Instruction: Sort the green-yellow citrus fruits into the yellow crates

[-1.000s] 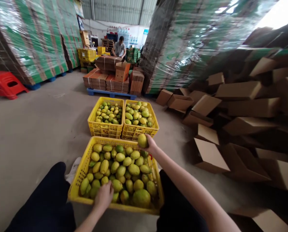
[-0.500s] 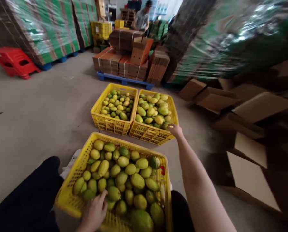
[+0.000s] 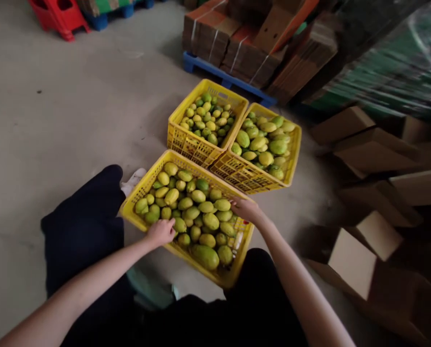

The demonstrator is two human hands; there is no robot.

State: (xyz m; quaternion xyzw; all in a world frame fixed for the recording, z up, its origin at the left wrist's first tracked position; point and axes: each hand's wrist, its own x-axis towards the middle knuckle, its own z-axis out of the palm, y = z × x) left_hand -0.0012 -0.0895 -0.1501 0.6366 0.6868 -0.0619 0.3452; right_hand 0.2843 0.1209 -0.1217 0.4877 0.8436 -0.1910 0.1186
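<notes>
Many fruits (image 3: 210, 221): left hand (image 3: 161, 232) loosely curled (right hand (image 3: 245, 209) extended farther).

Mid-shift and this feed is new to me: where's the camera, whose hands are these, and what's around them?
There's no machine: one person is working bare-handed, seen from a camera on their head that looks forward and down. The left hand is over the near rim of a yellow crate of green-to-yellow fruit; the right hand is at its far right corner. I can't tell whether either grips a fruit. Two more yellow crates of fruit stand just beyond. Cardboard boxes lie to the right.
</notes>
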